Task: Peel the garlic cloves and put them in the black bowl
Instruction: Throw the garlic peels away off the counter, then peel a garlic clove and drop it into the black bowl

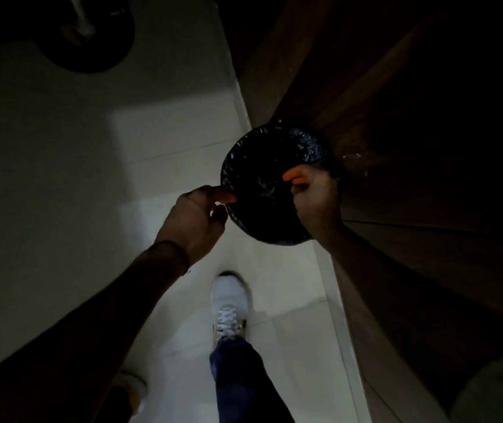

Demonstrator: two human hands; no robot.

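A round black bin (270,221), lined with crinkled black plastic, stands on the floor against a wooden cabinet. A few pale scraps (264,187) lie inside it. My left hand (196,219) pinches the liner at the bin's left rim between thumb and fingertips. Over the right rim, my right hand (312,195) has its fingers curled, and they seem to grip the liner there. No garlic cloves or bowl show in this dim view.
Pale floor tiles (167,132) spread to the left and below. A dark wooden cabinet front (396,102) runs along the right. My white shoe (228,303) stands just below the bin. A dark round object (91,41) sits at the top left.
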